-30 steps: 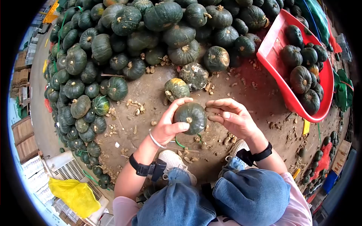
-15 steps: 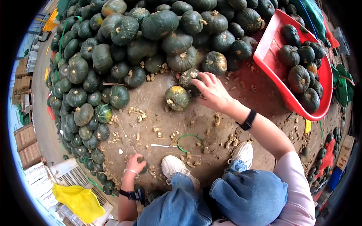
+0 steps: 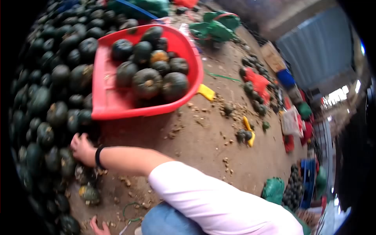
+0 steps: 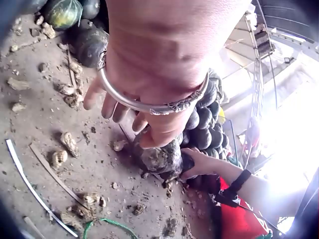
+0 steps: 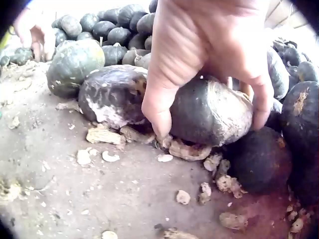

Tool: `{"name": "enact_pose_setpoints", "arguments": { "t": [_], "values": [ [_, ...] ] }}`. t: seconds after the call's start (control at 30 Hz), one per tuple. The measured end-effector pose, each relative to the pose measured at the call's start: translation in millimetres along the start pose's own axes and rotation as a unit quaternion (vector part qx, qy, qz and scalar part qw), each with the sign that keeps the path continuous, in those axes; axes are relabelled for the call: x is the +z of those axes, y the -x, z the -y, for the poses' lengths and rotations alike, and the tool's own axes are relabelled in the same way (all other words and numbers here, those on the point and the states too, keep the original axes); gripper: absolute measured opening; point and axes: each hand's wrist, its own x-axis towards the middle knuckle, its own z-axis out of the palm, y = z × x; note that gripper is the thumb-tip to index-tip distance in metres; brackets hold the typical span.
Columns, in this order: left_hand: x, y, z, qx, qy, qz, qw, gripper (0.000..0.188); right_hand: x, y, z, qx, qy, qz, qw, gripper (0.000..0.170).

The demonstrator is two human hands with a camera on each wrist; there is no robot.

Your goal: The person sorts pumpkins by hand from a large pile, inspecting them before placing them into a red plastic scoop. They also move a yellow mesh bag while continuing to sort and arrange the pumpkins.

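Note:
My right hand [image 3: 83, 149] reaches to the edge of the pumpkin heap. In the right wrist view its thumb and fingers straddle a dark green pumpkin [image 5: 209, 112] with a pale, scarred side, gripping it close over the floor. Beside it lies a dark pumpkin with whitish mouldy patches [image 5: 112, 94], then a greener pumpkin [image 5: 75, 67]. My left hand [image 4: 167, 128], wearing a silver bangle [image 4: 149, 107], hangs over the floor with loose fingers and holds nothing. In the head view it shows only at the bottom edge, near a yellow-and-green pumpkin [image 3: 89, 194].
A red scoop-shaped tub [image 3: 147, 111] holding several pumpkins stands right of the heap [image 3: 43, 94]. Dried stem pieces [image 5: 232, 219] litter the floor. A green cord loop [image 4: 107, 221] and a white strip [image 4: 37, 186] lie there too. Farther right is a yellow-handled object [image 3: 249, 131].
The pumpkin earlier in my left hand was set down beside my left foot, and that hand is now free. My right hand went to the heap's edge and grips another pumpkin. The head view has swung right.

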Motion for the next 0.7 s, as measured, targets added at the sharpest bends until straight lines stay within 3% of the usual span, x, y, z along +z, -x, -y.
{"name": "enact_pose_setpoints", "arguments": {
  "t": [0.1,0.13,0.17,0.2,0.27,0.3,0.33,0.37,0.4,0.43,0.47,0.5,0.53,0.6,0.63,0.67,0.7],
  "values": [
    [-12.9,-20.5,-30.6,0.016,-0.011,0.013,1.0,0.046,15.0,12.7,9.3,0.083,-0.065,0.049,0.993,0.035],
    [-16.9,-25.1,-38.2,0.025,-0.025,0.0,0.999,0.045,-18.2,50.0,-14.3,0.055,-0.13,0.09,0.986,0.043],
    [-22.2,-28.5,-39.7,0.035,-0.033,-0.004,0.999,0.045,1.8,73.8,-23.5,0.074,-0.207,0.054,0.974,0.061],
    [-26.1,-33.2,-39.3,0.047,-0.038,-0.008,0.998,0.045,-24.2,116.2,-53.0,0.063,-0.251,0.12,0.958,0.071],
    [-27.2,-40.6,-24.6,0.09,-0.02,-0.031,0.995,0.046,-22.9,208.1,-100.7,0.115,-0.285,0.159,0.938,0.082],
    [-30.2,-41.4,-25.6,0.066,-0.006,-0.031,0.997,0.046,44.4,261.0,-124.7,0.142,-0.213,0.123,0.959,0.068],
    [-34.9,-41.1,-28.2,0.041,0.007,-0.032,0.999,0.047,62.6,313.0,-167.5,0.238,-0.207,0.254,0.914,0.059],
    [-36.1,-40.5,-28.6,0.015,0.02,-0.032,0.999,0.048,3.2,346.8,-208.7,0.331,-0.06,0.43,0.838,0.06],
    [-30.4,-44.1,-5.0,0.03,0.024,-0.047,0.998,0.053,-21.4,395.9,-250.6,0.446,0.011,0.413,0.794,0.064],
    [-26.1,-47.2,-2.6,0.012,0.076,-0.046,0.996,0.053,-24.2,454.9,-295.2,0.541,0.045,0.363,0.757,0.05],
    [-24.2,-55.9,-2.9,-0.003,0.126,-0.047,0.991,0.054,-34.0,497.7,-312.0,0.625,0.146,0.275,0.716,0.056],
    [-21.7,-62.2,-9.8,-0.024,0.176,-0.049,0.983,0.055,-58.8,512.3,-321.5,0.66,0.131,0.244,0.698,0.067],
    [-14.3,-69.5,-18.9,-0.014,0.179,-0.063,0.982,0.055,-67.2,512.0,-318.9,0.641,0.12,0.253,0.715,0.074],
    [-18.7,-80.9,-86.1,-0.004,0.015,-0.052,0.999,0.053,-71.3,494.6,-293.4,0.578,0.072,0.286,0.761,0.085],
    [34.6,-110.8,-53.2,-0.237,0.177,-0.137,0.945,0.059,-60.8,471.8,-276.1,0.519,0.035,0.301,0.799,0.089],
    [58.1,-129.5,24.4,-0.053,0.299,-0.08,0.95,0.068,-57.8,437.9,-253.2,0.468,-0.025,0.315,0.825,0.082],
    [67.8,-131.8,7.3,-0.058,0.252,-0.112,0.959,0.069,-47.0,406.8,-230.1,0.414,-0.06,0.296,0.859,0.081]
  ]
}}
